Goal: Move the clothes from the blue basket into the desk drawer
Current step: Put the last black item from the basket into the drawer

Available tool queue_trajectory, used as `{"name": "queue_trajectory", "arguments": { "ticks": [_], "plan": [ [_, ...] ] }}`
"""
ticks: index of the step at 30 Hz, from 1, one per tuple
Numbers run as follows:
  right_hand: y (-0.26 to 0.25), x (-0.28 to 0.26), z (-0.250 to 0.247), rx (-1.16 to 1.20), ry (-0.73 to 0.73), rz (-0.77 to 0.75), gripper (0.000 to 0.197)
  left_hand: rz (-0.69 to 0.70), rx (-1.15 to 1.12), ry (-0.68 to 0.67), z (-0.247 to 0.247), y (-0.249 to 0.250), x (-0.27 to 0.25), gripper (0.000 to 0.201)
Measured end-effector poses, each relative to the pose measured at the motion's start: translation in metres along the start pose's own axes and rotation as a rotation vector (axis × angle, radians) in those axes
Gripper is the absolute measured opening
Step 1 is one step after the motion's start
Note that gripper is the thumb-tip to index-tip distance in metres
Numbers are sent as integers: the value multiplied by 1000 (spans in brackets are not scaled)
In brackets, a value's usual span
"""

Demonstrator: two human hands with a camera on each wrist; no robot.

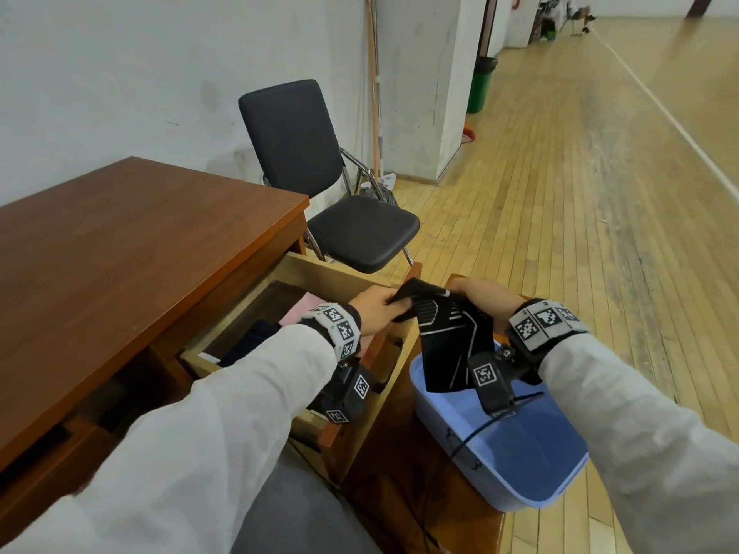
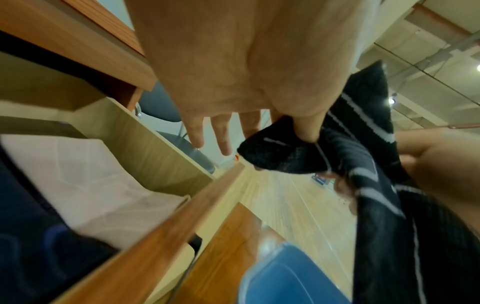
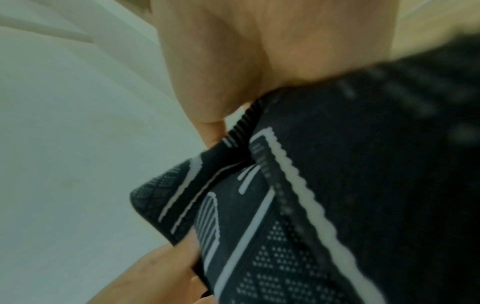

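Note:
A black sock with white stripes point(image 1: 448, 337) point(image 2: 374, 176) point(image 3: 298, 205) hangs between both hands, over the gap between drawer and basket. My left hand point(image 1: 378, 309) point(image 2: 293, 131) pinches its toe end with thumb and forefinger, the other fingers point(image 2: 223, 133) straight. My right hand point(image 1: 480, 297) point(image 3: 233, 115) grips the other end. The blue basket point(image 1: 520, 473) point(image 2: 285, 277) sits below on a wooden stand. The open desk drawer point(image 1: 320, 273) point(image 2: 145, 139) holds a pink folded cloth point(image 1: 298, 311) point(image 2: 85, 176) and a dark navy cloth point(image 1: 256, 337) point(image 2: 23, 216).
The brown desk point(image 1: 120, 253) is on the left. A black chair point(image 1: 332, 193) stands behind the drawer against the wall. A black cable point(image 1: 464, 445) runs over the basket rim. Wooden floor point(image 1: 580, 213) spreads to the right.

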State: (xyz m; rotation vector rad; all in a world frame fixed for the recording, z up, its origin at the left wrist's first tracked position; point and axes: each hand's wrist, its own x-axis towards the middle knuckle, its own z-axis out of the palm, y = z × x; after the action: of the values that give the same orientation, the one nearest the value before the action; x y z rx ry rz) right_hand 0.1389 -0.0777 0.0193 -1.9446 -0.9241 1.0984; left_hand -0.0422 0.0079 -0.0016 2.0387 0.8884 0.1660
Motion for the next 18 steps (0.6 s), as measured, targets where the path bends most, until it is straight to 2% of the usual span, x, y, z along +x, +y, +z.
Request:
{"name": "queue_trajectory", "arguments": {
  "ticks": [1,4,5,6,7,10,13,16,18],
  "plan": [
    [1,5,2,3,-14,4,22,-10,-33,18,-7,0,-1,32],
    [-3,7,11,-128,-170,50,76,-25,-130,108,-25,0,-1,29],
    [-5,7,15,-136,-221,62,86,-37,-118,157,-30,-1,-1,27],
    [-9,6,20,-127,-261,67,86,-45,-91,219,-36,-2,1,26],
    [-11,6,24,-111,-294,66,78,-52,-67,281,-41,-5,2,27],
    [-18,8,36,-206,-364,59,29,-105,-55,453,-61,-14,9,32],
    [-16,23,44,-366,-317,54,23,-188,-58,555,-80,-31,13,35],
    [-22,35,51,-222,-269,96,8,-270,-42,626,-98,-55,18,33],
    [-25,47,55,-183,-181,30,18,-354,-30,641,-104,-70,18,34]
  ]
}}
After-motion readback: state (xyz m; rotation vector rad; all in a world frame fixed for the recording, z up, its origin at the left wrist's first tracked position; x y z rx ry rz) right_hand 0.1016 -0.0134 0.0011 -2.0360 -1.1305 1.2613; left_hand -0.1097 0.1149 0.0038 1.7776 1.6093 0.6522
